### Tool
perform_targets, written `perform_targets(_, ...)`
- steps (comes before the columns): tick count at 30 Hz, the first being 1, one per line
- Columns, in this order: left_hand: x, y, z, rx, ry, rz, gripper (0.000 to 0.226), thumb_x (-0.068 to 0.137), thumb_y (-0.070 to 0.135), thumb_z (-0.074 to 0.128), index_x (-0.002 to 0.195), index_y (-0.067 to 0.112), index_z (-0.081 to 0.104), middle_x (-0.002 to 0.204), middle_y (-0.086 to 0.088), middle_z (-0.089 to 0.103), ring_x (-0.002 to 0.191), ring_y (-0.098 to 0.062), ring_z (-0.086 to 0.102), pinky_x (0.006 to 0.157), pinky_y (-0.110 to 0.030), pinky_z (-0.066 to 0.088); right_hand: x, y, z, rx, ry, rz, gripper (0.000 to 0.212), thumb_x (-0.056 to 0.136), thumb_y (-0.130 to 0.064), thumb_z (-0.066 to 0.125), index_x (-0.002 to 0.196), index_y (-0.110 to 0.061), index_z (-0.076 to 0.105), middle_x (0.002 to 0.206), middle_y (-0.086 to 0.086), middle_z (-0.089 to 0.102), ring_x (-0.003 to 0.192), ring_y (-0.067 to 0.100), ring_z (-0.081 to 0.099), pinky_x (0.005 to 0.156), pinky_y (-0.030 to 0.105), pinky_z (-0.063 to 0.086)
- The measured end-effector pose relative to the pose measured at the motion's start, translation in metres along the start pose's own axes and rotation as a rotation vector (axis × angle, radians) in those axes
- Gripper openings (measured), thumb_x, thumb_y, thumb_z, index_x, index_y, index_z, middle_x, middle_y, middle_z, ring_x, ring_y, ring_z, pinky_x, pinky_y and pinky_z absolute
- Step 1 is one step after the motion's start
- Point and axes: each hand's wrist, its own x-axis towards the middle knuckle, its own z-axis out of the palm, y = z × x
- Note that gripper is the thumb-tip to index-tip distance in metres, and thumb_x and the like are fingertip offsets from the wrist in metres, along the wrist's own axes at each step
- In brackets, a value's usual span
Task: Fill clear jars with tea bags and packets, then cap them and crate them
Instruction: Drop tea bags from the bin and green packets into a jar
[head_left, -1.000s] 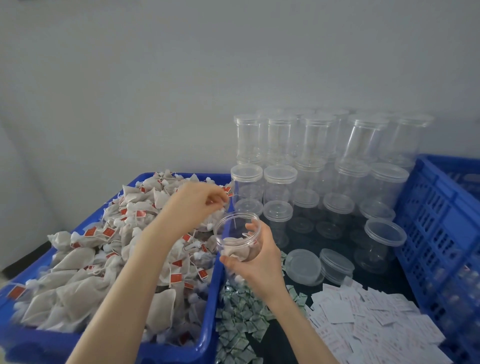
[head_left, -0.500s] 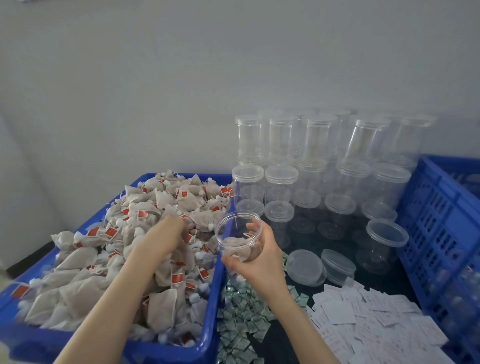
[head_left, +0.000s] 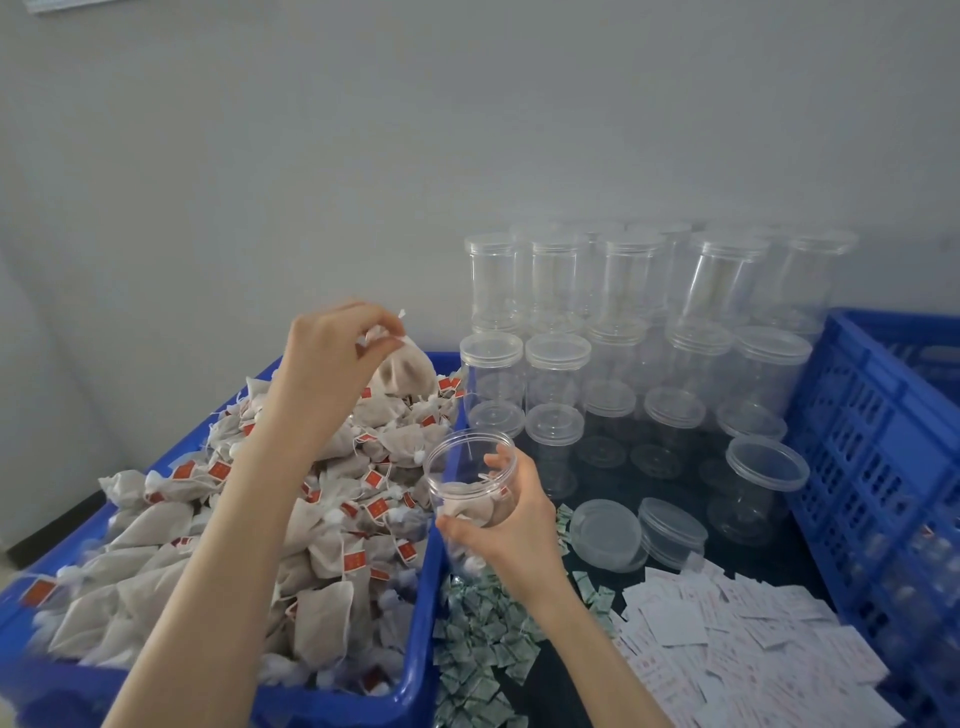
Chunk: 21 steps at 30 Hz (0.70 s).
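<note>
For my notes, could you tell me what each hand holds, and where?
Left hand pinches a tea bag by its tied top; right hand grips the open jar round its side.

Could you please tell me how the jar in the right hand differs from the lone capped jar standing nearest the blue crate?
The held jar is uncapped; the capped jar wears its lid. The held jar is gripped by the right hand and tilted, while the capped jar stands upright on the table. The held jar contains a tea bag; the capped jar looks empty. Both are clear plastic.
</note>
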Motion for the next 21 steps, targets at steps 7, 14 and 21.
perform_targets(7,-0.014,0.033,0.023,-0.134,-0.333,0.083,0.006,0.081,0.009,0.074,0.086,0.012,0.075,0.083,0.004,0.069,0.072,-0.014,0.062,0.078,-0.029,0.05,-0.001,0.0,-0.004,0.0,0.01,-0.027,0.087,0.059,-0.026,0.095,0.128,-0.046,0.045,0.12,-0.016,0.066,0.107,0.007,0.068,0.084,0.022,0.057)
perform_targets(14,-0.024,0.054,0.066,0.039,-0.991,0.132,0.025,0.087,0.005,0.055,0.072,0.023,0.063,0.059,0.01,0.056,0.058,-0.006,0.051,0.065,-0.023,0.044,-0.004,-0.001,-0.013,-0.089,0.087,-0.094,0.084,0.053,-0.032,0.093,0.117,-0.061,0.046,0.116,-0.027,0.064,0.108,-0.002,0.063,0.082,0.012,0.051)
perform_targets(21,-0.023,0.059,0.07,-0.005,-1.219,0.06,0.017,0.092,0.017,0.055,0.085,0.016,0.07,0.057,0.012,0.049,0.053,-0.003,0.042,0.058,-0.016,0.038,-0.011,-0.001,-0.019,-0.12,0.056,-0.104,0.084,0.056,-0.028,0.093,0.12,-0.056,0.045,0.115,-0.027,0.064,0.108,-0.002,0.063,0.081,0.012,0.052)
